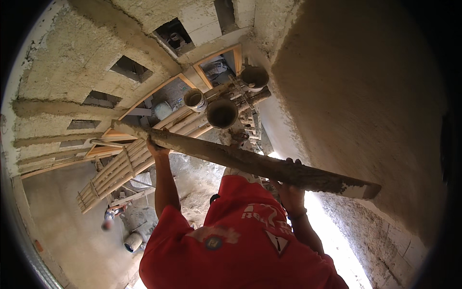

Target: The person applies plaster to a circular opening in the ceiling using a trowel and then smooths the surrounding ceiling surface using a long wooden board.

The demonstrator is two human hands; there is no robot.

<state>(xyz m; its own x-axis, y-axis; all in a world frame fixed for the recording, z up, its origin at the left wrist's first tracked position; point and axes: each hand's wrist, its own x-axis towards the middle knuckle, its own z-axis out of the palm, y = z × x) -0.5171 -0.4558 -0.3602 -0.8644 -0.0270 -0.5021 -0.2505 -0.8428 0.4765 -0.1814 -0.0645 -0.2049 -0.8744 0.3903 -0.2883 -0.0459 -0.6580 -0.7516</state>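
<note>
A long straightedge board, caked with grey-brown mortar, slants across the middle of the head view. My left hand is closed on its lower edge near the left end. Farther along to the right, my right hand grips the board too, with its fingertips showing over the upper edge. The board's right end lies in front of the smooth plastered wall; I cannot tell whether they touch.
Beyond the board, three mortar-stained buckets, one white and two dark, stand by a platform of lashed poles. A rough wall with several square openings rises at left. Far below are a barrel and a blurred person.
</note>
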